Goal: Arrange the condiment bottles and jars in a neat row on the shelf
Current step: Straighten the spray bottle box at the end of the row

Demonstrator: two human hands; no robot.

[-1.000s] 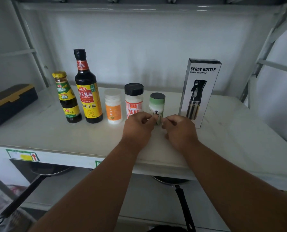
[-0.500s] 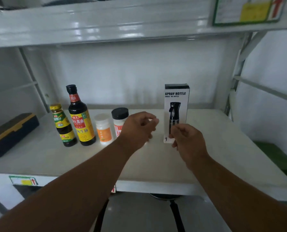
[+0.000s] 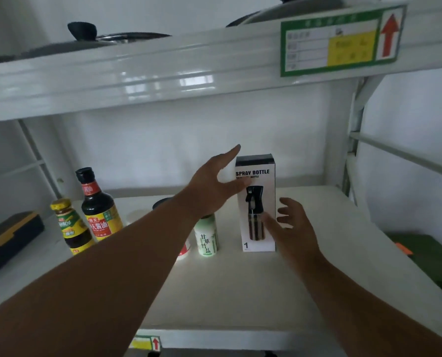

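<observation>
A white spray bottle box (image 3: 256, 202) stands upright on the white shelf (image 3: 227, 284). My left hand (image 3: 212, 184) is open at the box's upper left side, fingers spread. My right hand (image 3: 292, 228) is open at its lower right, fingertips near the box front. Left of the box stands a small green salt jar (image 3: 206, 239). My left forearm hides most of a black-capped jar (image 3: 162, 202) and the white jar behind it. Further left stand a tall dark soy sauce bottle (image 3: 97, 206) and a shorter yellow-capped bottle (image 3: 70, 225).
A black and yellow case (image 3: 6, 238) lies at the shelf's left end. A green object (image 3: 426, 256) sits low on the right. The upper shelf (image 3: 163, 73) carries pan lids and a green and yellow label (image 3: 341, 39). A shelf post (image 3: 353, 140) stands at right.
Both hands let go of the green salt jar and moved up and right to the spray bottle box, opening. The camera tilted upward, showing the upper shelf.
</observation>
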